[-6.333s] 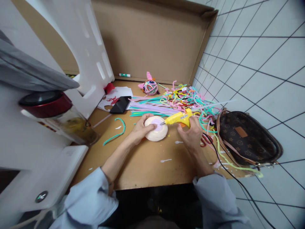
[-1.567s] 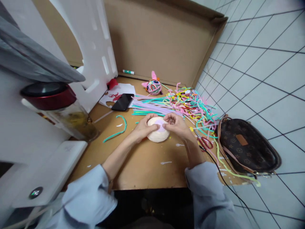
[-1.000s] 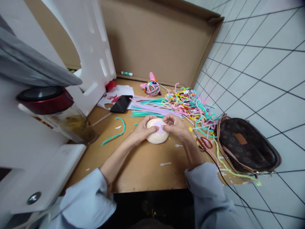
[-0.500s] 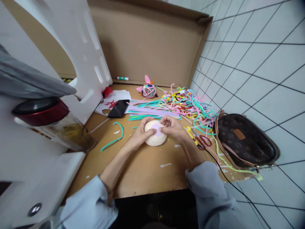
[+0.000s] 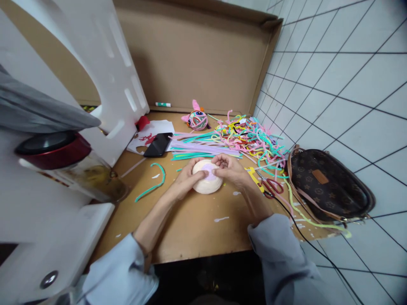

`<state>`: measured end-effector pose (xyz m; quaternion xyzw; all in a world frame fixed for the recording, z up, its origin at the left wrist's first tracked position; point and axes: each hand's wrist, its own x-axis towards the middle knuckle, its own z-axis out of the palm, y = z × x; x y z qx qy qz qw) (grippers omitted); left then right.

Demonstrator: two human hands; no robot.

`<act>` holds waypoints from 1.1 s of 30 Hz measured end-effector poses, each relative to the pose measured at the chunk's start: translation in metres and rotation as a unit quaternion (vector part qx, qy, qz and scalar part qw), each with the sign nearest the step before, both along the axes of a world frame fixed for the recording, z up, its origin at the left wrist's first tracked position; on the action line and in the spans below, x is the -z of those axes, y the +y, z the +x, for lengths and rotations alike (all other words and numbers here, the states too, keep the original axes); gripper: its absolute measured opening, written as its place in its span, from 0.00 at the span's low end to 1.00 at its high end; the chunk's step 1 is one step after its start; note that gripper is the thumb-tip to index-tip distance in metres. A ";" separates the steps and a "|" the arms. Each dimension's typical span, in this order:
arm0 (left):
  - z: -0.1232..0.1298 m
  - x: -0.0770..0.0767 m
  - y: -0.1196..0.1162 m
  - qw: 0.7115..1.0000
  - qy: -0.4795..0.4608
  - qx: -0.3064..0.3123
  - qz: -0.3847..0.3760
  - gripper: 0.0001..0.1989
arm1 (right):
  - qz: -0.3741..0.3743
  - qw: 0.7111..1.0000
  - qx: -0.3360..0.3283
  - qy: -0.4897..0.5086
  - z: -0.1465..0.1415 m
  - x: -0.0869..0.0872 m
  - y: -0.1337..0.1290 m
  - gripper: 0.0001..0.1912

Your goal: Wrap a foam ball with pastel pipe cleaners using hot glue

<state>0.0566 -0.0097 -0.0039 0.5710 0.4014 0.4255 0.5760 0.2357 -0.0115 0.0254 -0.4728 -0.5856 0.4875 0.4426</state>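
Between my two hands is a round cream-coloured coil point(image 5: 208, 186) that looks wound from pipe cleaners, with a lilac centre point(image 5: 209, 171). My left hand point(image 5: 187, 176) grips its left side, the thumb pressing on the lilac part. From the right, my right hand point(image 5: 230, 168) closes on it with the thumb on the same centre and the fingers curled at the far edge. The undersides of the coil and some fingertips are hidden. Just beyond lie straight lilac and teal pipe cleaners point(image 5: 206, 148).
A tangled pile of coloured pipe cleaners point(image 5: 254, 135) lies behind right. Red-handled scissors point(image 5: 272, 187), a yellow glue gun point(image 5: 254, 178) with a black cable and a brown handbag point(image 5: 330, 184) are right. A phone point(image 5: 158, 145), a bent teal pipe cleaner point(image 5: 160, 180) and a glass bottle point(image 5: 104, 178) are left.
Both hands keep the same grip on the coil, thumbs on the lilac centre. Only a very slight shift of the view shows.
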 end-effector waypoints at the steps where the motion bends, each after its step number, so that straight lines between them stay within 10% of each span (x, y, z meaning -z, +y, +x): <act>1: -0.001 0.003 0.001 1.000 -0.001 0.001 0.005 0.31 | -0.001 1.000 0.000 0.000 0.000 0.000 0.000 0.19; 33: 0.007 -0.006 -0.005 0.999 0.005 -0.044 -0.013 0.32 | 0.008 1.000 -0.002 0.002 -0.001 0.001 0.000 0.19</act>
